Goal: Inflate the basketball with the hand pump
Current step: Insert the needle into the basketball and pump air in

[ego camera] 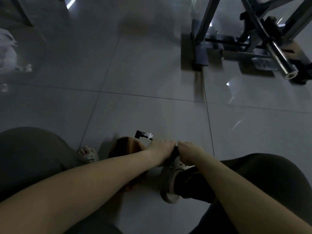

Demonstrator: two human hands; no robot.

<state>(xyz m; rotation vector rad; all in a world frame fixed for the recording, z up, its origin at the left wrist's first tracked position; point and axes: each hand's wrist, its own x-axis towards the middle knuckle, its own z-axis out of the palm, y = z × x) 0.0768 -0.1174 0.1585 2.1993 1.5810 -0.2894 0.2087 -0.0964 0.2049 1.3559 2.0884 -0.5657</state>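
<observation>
A flat-looking orange-brown basketball (125, 149) lies on the grey tiled floor between my feet, partly hidden under my left forearm. My left hand (160, 146) and my right hand (186, 149) sit side by side with fingers curled round the black handle of the hand pump (175, 152). The pump body below them is hidden. A thin black hose with a black nozzle head (140, 133) and a white tag sticks out beyond my left hand, above the ball.
My right foot in a grey clog (168, 181) stands below the hands; my left foot (87, 153) is beside the ball. A metal exercise frame with a chrome bar (278, 56) fills the far right. White bags (6, 51) lie at the far left.
</observation>
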